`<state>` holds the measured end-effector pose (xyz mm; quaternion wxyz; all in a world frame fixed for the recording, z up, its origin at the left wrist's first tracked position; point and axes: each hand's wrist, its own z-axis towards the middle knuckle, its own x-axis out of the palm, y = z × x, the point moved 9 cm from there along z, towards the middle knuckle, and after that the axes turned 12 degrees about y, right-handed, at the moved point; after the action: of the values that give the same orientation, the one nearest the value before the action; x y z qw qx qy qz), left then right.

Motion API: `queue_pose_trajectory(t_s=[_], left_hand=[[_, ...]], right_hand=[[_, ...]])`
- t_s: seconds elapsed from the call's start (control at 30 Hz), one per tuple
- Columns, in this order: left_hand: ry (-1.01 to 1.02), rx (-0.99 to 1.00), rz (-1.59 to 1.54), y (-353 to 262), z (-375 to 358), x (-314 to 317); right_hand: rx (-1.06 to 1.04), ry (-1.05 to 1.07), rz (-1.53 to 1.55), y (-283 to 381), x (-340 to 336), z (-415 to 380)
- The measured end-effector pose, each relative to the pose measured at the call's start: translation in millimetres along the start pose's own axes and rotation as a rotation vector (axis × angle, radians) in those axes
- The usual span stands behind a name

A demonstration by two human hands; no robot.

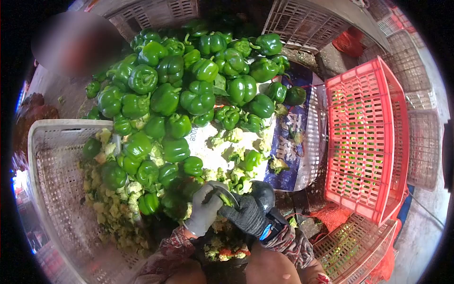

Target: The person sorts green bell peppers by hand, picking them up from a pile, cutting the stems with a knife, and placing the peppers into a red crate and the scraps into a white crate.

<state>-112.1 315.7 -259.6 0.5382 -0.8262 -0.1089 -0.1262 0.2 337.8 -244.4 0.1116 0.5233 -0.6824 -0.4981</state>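
Note:
My left hand (203, 208), in a light grey glove, is closed at the bottom middle, above my lap. Against it my right hand (248, 215), in a dark grey glove, is closed too. Between them runs a curved metal blade, seemingly a knife (230, 195), whose handle is hidden in the right glove. Just beneath the blade shows a piece of green pepper (226, 200), mostly covered by the fingers. Ahead lies a big heap of whole green peppers (197, 97). Pale cut-off pepper cores (235, 136) are scattered on the white sacking (208, 146) before my hands.
A pale crate (52, 151) with pepper scraps (111, 217) stands at left. On the right, a red crate (362, 142) shows green through its slots, above another slotted crate (352, 246). Grey crates (302, 23) stand behind the heap. A dark rounded object (264, 195) sits beside my right hand.

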Motion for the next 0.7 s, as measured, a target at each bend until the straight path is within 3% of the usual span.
queue_pose_trajectory(t_s=[0.1,0.13,0.2,0.23,0.3,0.37,0.4,0.5,0.53,0.6,0.7], left_hand=[[0.079,-0.097,-0.094,7,0,4],[0.101,-0.001,0.032,-2,1,4],[0.151,0.192,0.285,-17,2,10],[0.084,0.190,0.232,-15,3,4],[-0.033,0.186,0.128,-10,5,-7],[0.052,0.004,-0.711,24,24,-25],[-0.066,0.042,-0.510,24,25,-38],[-0.182,-0.015,-0.492,11,32,-44],[-0.195,-0.052,-0.534,10,35,-41],[-0.172,-0.101,-0.609,21,38,-37],[-0.147,-0.088,-0.491,20,45,-22]], right_hand=[[-0.058,0.055,0.690,-30,24,-2],[0.057,0.141,0.713,-19,15,-8],[0.091,0.281,0.859,-26,23,-9],[0.108,0.345,0.929,-27,26,-11],[0.039,0.073,0.758,-22,-6,-11],[-0.026,-0.176,0.575,-13,-35,-16],[-0.238,-0.286,-0.219,22,-51,-17],[-0.155,-0.191,-0.426,-6,-48,-3],[-0.030,-0.220,-0.362,-4,-66,-4],[0.072,-0.127,-0.656,-29,-73,23],[0.076,-0.087,-0.584,-75,-81,57]])
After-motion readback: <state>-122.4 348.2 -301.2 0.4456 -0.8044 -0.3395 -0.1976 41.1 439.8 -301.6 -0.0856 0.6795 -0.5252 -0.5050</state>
